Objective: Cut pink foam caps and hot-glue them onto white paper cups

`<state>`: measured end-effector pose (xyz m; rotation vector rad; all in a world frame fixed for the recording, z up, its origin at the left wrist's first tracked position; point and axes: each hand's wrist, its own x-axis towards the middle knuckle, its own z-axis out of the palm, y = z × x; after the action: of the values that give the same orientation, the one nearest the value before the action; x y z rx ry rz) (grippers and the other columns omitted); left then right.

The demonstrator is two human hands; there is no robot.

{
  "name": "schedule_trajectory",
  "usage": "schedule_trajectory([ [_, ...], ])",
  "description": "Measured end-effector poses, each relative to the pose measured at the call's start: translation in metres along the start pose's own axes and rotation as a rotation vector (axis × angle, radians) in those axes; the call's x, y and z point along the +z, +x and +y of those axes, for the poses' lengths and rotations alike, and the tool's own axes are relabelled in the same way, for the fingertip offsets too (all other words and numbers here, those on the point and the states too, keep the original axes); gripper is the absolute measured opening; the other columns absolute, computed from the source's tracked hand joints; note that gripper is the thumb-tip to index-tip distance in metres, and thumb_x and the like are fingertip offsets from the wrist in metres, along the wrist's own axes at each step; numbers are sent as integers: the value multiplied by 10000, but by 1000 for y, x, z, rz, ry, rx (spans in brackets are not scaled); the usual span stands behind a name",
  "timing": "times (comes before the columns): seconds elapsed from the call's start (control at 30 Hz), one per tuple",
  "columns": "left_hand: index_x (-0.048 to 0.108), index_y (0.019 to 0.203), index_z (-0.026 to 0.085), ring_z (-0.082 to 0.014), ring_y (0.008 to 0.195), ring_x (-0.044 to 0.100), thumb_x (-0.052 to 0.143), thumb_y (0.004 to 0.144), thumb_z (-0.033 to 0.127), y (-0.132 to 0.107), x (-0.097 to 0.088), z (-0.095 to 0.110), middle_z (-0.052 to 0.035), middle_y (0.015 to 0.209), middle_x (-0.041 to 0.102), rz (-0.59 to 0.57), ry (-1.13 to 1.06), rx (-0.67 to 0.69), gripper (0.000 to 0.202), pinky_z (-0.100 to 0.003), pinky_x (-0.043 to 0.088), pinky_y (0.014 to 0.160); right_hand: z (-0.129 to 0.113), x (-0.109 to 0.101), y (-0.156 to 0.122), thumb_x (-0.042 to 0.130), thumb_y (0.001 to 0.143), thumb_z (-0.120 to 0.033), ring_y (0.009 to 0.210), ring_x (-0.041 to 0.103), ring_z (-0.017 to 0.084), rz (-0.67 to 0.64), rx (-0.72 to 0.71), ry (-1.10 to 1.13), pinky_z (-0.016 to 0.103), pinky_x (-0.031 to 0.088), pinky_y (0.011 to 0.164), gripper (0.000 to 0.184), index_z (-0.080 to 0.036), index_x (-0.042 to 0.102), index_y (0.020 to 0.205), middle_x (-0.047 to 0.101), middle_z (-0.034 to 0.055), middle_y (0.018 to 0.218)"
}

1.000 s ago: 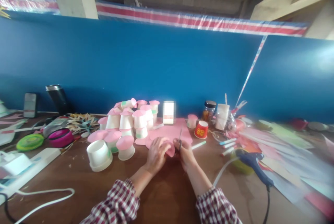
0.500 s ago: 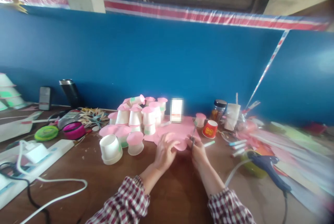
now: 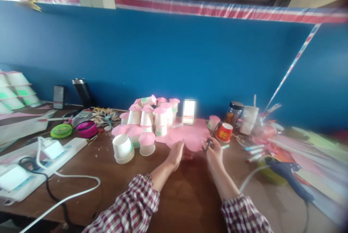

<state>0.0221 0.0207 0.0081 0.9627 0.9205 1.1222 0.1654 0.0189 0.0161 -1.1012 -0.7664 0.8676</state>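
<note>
My left hand [image 3: 175,155] pinches the near edge of a sheet of pink paper [image 3: 187,137], thumb on top and fingers underneath. The paper's near edge is cut into rounded scallops. My right hand [image 3: 214,153] is closed around the handles of a pair of dark scissors [image 3: 208,144], whose blades point up and away beside the paper's right edge. Whether the blades touch the paper I cannot tell. Just left of the paper stand several white paper cups [image 3: 146,119] topped with pink discs, some stacked. Nearer to me a plain white cup [image 3: 122,149] stands upside down.
A red cup [image 3: 224,132], a jar [image 3: 234,112] and markers [image 3: 255,149] stand or lie to the right, with a glue gun [image 3: 290,175] on its cord. On the left are a power strip [image 3: 73,148], a magenta case [image 3: 87,129], a green disc [image 3: 61,130] and a flask [image 3: 82,92].
My view has shifted, so the scene sits further right. My left hand's fingers have moved from on top of the paper to its near edge, partly beneath it. The scissors stay in my right hand.
</note>
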Motion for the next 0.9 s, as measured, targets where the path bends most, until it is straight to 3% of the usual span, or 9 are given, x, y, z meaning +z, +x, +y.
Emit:
schedule_trajectory([
  [0.1,536,804,131,-130,544,604,564,769,569,-1,2,0,-23,636,582,2,-74,-26,440,-247,507,497,-2,1,-1,795,488,-441,620,630,178,16,-9,-19,280,499,509,524,-154,614,887,687,55,743],
  [0.3,559,693,125,-75,475,524,671,703,442,-1,1,1,11,535,548,23,-13,-7,336,-182,431,465,1,0,-2,802,505,-422,616,605,161,6,-55,-61,245,463,483,491,-143,621,865,673,53,742],
  [0.43,569,684,123,-70,453,511,655,717,409,-2,-1,3,7,528,553,8,-12,-24,300,-176,384,445,3,0,-2,784,540,-474,557,562,127,-15,-56,-41,249,456,491,511,-143,635,900,642,22,692],
  [0.67,564,683,126,-75,472,511,645,725,396,-2,0,3,14,519,533,3,0,-33,285,-188,416,478,-5,3,-6,816,456,-454,578,548,126,0,-27,-74,240,439,499,555,-146,642,884,667,45,731],
  [0.9,558,693,124,-77,497,515,726,640,410,-4,0,3,11,558,550,-24,15,-57,336,-196,420,492,-7,5,-8,797,487,-443,607,563,140,17,-43,-47,251,449,514,531,-149,629,897,670,54,763],
])
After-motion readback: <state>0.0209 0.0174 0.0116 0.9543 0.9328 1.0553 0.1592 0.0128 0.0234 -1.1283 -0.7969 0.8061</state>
